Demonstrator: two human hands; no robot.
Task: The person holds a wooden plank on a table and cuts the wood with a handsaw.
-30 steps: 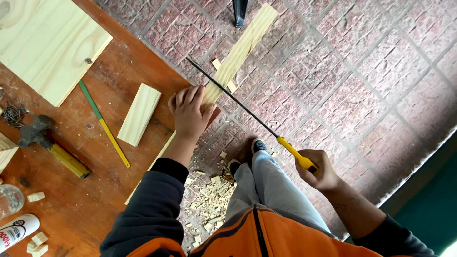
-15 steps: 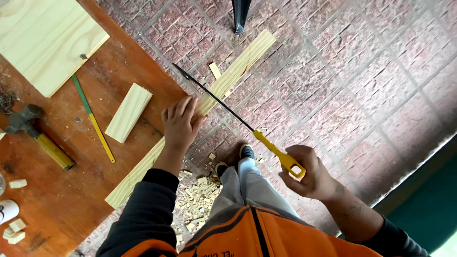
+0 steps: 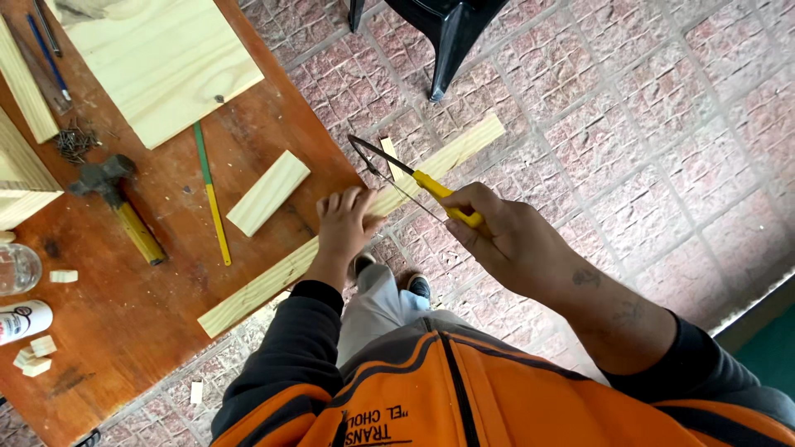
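Sawing a wooden strip (image 3: 273,277) at the bench (image 3: 124,323) edge.
Left hand (image 3: 344,225) presses it flat; right hand (image 3: 505,236) grips the saw (image 3: 406,175); strokes should stay straight.

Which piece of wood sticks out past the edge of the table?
The long thin strip under the left hand. The short block and the wide board lie wholly on the table.

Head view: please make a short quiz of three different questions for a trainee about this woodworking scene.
1. True or false: the left hand presses on the long wooden strip.
2. What does the right hand grip? A) hammer B) yellow-handled saw C) pencil
3. What tool lies on the table, left of the green and yellow pencil?

Key:
1. True.
2. B, the yellow-handled saw.
3. The hammer.
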